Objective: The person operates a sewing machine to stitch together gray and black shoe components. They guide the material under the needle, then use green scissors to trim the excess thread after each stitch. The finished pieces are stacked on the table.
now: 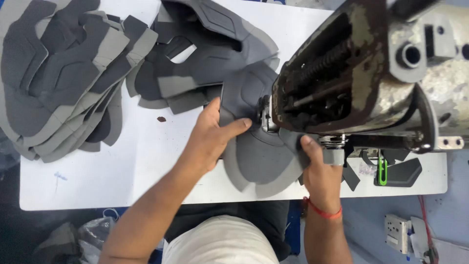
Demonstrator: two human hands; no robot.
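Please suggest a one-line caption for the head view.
Both hands, left hand and right hand, hold a grey shoe-upper piece at the sewing machine, cut pieces stacked nearby.

Bright, even light from overhead falls on the white bench (pixel 146 166), which reads near washed-out along its upper edge. Shadows are soft and short under the stacked grey pieces (pixel 63 73). The sewing machine head (pixel 371 68), close to the lens, looms large and slightly soft, its open housing dark. The floor below the bench edge sits dim. Focus is otherwise fairly sharp at the centre.
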